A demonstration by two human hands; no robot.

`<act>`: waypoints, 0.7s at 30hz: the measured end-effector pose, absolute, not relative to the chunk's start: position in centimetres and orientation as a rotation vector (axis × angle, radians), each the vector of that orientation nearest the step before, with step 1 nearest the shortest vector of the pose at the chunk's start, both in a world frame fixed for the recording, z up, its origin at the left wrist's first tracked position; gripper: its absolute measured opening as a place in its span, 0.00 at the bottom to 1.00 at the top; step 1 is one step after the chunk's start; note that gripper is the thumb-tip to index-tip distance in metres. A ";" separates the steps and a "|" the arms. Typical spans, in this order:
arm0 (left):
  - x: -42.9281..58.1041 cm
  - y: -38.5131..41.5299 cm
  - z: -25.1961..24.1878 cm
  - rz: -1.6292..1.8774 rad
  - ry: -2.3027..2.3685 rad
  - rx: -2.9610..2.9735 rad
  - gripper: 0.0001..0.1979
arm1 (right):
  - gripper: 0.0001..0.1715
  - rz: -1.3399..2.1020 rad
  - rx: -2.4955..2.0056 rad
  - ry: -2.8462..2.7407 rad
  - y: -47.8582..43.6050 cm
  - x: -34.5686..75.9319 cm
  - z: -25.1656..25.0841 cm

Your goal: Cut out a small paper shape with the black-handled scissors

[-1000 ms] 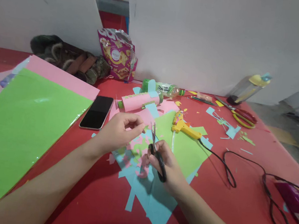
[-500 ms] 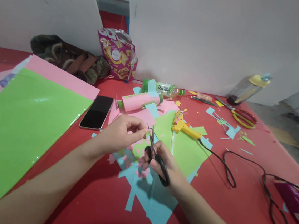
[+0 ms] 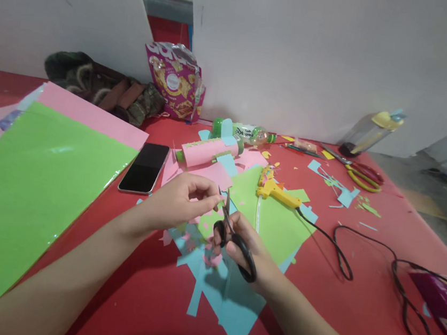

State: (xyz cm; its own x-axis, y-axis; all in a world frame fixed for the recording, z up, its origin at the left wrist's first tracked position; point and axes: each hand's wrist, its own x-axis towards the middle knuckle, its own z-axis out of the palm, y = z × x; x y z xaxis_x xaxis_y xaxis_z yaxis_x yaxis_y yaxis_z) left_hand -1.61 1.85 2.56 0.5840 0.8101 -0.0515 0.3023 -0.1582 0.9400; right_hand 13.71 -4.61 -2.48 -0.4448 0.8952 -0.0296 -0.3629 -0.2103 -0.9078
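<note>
My right hand [image 3: 249, 245] grips a pair of black-handled scissors [image 3: 243, 256], thumb and fingers in the loops and the blades pointing up and slightly parted. Close to the blades, my left hand [image 3: 187, 198] pinches a small scrap of green paper [image 3: 217, 206], mostly hidden by the fingertips. Beneath both hands lie blue paper sheets [image 3: 240, 320], a green sheet [image 3: 283, 239] and several small pink cut pieces [image 3: 212, 257]. A yellow glue gun [image 3: 282, 196] rests on the green sheet, just beyond my right hand.
A phone [image 3: 145, 168] and large green paper [image 3: 42, 195] lie to the left. Behind are a pink-wrapped roll [image 3: 207, 153], a green bottle [image 3: 247, 132] and a snack bag [image 3: 176, 82]. Larger scissors [image 3: 363, 178] lie right, and a black cable [image 3: 342, 256] crosses the red table.
The scissors have tilted slightly, their handles shifting a little down and to the right. The green scrap shows less between my left fingertips. Everything else stays put.
</note>
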 end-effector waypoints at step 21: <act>-1.8 1.8 3.2 0.479 0.975 2.014 0.12 | 0.22 1.851 -0.669 -1.115 -4.6 13.7 -2.4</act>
State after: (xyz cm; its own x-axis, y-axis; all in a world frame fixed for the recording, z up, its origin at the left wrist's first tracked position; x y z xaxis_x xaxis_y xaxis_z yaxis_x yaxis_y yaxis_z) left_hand -1.80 1.80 3.17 0.6264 0.7794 -0.0158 0.4638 -0.3564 0.8111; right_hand 13.75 -4.60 -2.36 -0.4939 0.8694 -0.0164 -0.3920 -0.2394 -0.8883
